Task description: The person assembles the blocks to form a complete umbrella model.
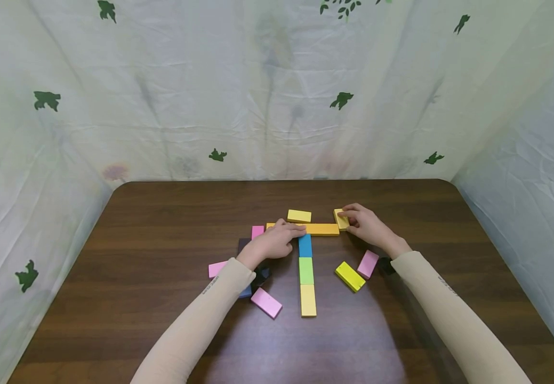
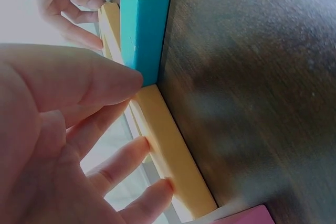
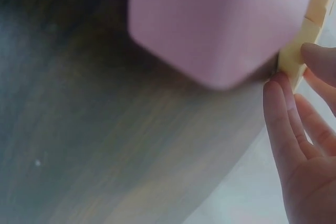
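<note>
My left hand (image 1: 275,240) rests on a long orange block (image 1: 321,230) that lies crosswise on the table. In the left wrist view its fingertips touch that block, and the thumb tip lies by the corner where a blue block (image 2: 144,35) meets it. At the bar's right end my right hand (image 1: 369,226) pinches a pale yellow block (image 3: 295,59) between thumb and fingers. From the bar a column runs toward me: the blue block, a green block (image 1: 306,271) and a yellow block (image 1: 308,301). Part of the bar is hidden under the left hand.
Behind the bar lies another yellow block (image 1: 299,216). Right of the column are a bright yellow block (image 1: 350,277) and a pink block (image 1: 368,264). Around the left forearm lie several pink, black and blue blocks, including a pink block (image 1: 266,303). A patterned curtain (image 1: 277,106) hangs behind the table.
</note>
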Demonstrator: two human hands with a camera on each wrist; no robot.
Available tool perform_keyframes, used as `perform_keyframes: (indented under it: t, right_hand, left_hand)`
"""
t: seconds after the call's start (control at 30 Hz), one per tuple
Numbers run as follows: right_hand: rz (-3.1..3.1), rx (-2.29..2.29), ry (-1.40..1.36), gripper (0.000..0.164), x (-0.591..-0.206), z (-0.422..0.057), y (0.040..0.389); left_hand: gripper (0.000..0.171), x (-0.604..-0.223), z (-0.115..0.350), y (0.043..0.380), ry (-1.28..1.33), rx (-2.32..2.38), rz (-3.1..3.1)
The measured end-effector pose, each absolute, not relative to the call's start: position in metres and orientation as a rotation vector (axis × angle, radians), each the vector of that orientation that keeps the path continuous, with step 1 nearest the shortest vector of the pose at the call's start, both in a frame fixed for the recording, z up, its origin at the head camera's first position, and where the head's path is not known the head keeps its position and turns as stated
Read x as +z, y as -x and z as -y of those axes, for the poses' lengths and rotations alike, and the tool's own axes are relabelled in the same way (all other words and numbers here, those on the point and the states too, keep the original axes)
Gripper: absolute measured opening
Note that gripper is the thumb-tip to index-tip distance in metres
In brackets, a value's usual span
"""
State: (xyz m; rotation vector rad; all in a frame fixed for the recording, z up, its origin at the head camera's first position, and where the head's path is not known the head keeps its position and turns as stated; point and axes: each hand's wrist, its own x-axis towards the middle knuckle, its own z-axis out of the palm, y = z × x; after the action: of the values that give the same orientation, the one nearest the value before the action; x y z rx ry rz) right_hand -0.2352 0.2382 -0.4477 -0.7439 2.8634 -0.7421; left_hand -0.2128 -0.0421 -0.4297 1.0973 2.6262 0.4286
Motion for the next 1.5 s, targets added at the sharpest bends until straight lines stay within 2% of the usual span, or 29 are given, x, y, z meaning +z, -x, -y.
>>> perform_keyframes:
  t: [0.6,0.97,1.5]
  right_hand:
    - [-2.863,-0.776,0.738,0.04,-0.446,-0.245,0.229]
    - [-2.815,-0.941,0.676,0.033,-0.44,-0.257,0.207]
    - [-2.691,-0.979,0.769,0.03,-0.435,-0.269,0.175]
  left_hand:
    - [0.048,-0.431,0.041,0.213,-1.085,0.427,-2.626]
    - [0.048,-0.431,0.042,0.212,-1.077,0.44,-2.627]
    - [0.049,-0.433,0.042,0.212,-1.083,0.423,-2.642]
